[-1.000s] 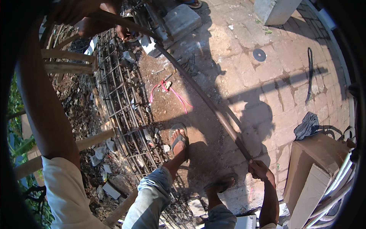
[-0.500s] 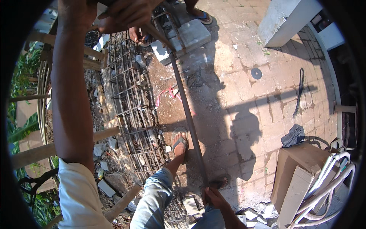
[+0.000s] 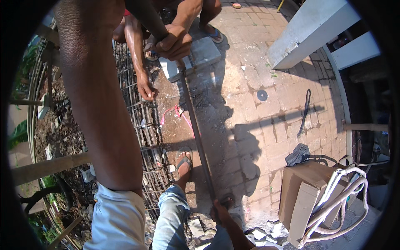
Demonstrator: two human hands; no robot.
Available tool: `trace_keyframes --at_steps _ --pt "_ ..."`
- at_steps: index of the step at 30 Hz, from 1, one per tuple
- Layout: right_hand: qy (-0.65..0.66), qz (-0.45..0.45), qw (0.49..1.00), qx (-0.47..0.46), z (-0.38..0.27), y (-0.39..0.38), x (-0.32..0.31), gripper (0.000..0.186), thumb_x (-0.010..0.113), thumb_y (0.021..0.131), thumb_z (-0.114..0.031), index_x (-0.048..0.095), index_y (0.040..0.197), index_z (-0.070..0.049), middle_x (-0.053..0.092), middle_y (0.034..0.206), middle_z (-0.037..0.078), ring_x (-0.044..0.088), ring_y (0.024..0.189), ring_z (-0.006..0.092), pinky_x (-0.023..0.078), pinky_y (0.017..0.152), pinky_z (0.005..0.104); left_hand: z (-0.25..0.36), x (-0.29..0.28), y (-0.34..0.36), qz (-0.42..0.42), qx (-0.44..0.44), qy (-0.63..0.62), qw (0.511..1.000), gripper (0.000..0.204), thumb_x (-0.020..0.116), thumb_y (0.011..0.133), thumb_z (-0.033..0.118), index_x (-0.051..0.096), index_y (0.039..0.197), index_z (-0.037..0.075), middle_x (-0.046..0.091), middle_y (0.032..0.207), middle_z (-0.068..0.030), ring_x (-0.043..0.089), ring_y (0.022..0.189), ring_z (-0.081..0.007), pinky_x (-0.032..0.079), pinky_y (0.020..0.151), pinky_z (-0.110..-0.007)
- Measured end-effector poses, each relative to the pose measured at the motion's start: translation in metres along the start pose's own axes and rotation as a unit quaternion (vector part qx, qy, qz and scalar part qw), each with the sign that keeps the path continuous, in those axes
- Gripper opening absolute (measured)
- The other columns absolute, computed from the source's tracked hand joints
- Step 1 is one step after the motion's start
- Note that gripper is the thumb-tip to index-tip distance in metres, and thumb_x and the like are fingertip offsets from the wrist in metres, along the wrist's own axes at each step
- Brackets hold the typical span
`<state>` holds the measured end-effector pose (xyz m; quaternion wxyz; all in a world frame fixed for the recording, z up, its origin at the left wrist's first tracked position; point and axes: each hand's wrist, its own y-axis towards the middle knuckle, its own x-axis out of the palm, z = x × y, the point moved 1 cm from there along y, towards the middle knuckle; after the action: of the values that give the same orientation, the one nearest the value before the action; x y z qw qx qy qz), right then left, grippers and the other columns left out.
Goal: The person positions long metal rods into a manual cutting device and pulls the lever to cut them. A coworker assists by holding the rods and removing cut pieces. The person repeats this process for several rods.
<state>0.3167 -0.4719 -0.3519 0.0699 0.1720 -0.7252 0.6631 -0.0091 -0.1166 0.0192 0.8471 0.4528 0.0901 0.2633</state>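
Note:
My right hand [image 3: 221,213] is closed round the lower end of a long dark metal pipe [image 3: 193,125], which runs up toward a pale concrete block [image 3: 207,51]. My left forearm [image 3: 96,104] fills the left side and leaves the top edge, with its hand out of frame. Near the block, a co-worker's hand [image 3: 174,45] grips an angled dark bar in line with the pipe's upper end. Their other hand [image 3: 146,87] hangs beside a long rebar cage [image 3: 148,137] lying along my left. Pink string [image 3: 166,112] lies on the dirt beside the pipe.
A concrete pillar [image 3: 300,33] stands at upper right. A cardboard box [image 3: 293,191] with white hoses [image 3: 350,200] is at lower right, below dark crumpled plastic [image 3: 296,156]. A black disc [image 3: 261,95] and cord [image 3: 306,108] lie on the pavers; wooden poles [image 3: 50,166] cross rubble at left.
The pipe has swung more upright as my right hand moved left and down. My left hand has risen out of frame, and the co-worker's arms now show farther into the picture.

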Motion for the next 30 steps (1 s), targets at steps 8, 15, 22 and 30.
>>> trace_keyframes --at_steps 8,15,22,30 --pt "-0.005 -0.030 0.997 0.065 -0.043 -0.070 0.031 0.064 0.041 0.088 -0.068 0.042 0.053 -0.014 0.038 0.045 0.000 0.037 0.034 0.0130 0.028 0.034 0.0280 0.000 -0.001 0.039 -0.025 -0.118 0.004 0.993 0.021 0.061 0.088 0.022 0.061 0.081 0.003 0.049 0.058 -0.0023 0.048 0.049 -0.0099 0.041 0.051 -0.026" --pt "-0.046 -0.006 0.997 0.067 -0.087 -0.123 0.052 0.066 0.040 0.085 -0.072 0.042 0.053 -0.015 0.039 0.046 0.000 0.035 0.034 0.0125 0.025 0.032 0.0280 0.001 0.008 0.023 0.085 -0.157 0.001 0.984 0.026 0.065 0.084 0.009 0.049 0.063 0.007 0.039 0.050 0.0035 0.036 0.040 -0.0035 0.030 0.040 -0.020" --pt "-0.018 0.052 0.988 0.147 -0.189 -0.204 0.099 0.064 0.039 0.084 -0.075 0.045 0.059 -0.016 0.040 0.046 -0.001 0.035 0.033 0.0113 0.022 0.031 0.0254 -0.012 -0.011 0.052 0.018 -0.090 0.107 0.990 0.023 0.069 0.078 0.004 0.051 0.064 0.000 0.047 0.053 -0.0072 0.049 0.046 -0.0134 0.038 0.048 -0.025" --pt "0.064 -0.002 0.996 0.054 -0.152 -0.182 0.049 0.041 0.059 0.088 -0.050 0.051 0.088 -0.010 0.046 0.058 0.000 0.043 0.042 0.0110 0.031 0.036 0.0258 -0.026 0.034 0.036 0.061 -0.128 0.042 0.989 0.022 0.070 0.083 0.011 0.058 0.068 0.001 0.053 0.057 0.0009 0.047 0.047 -0.0057 0.037 0.045 -0.022"
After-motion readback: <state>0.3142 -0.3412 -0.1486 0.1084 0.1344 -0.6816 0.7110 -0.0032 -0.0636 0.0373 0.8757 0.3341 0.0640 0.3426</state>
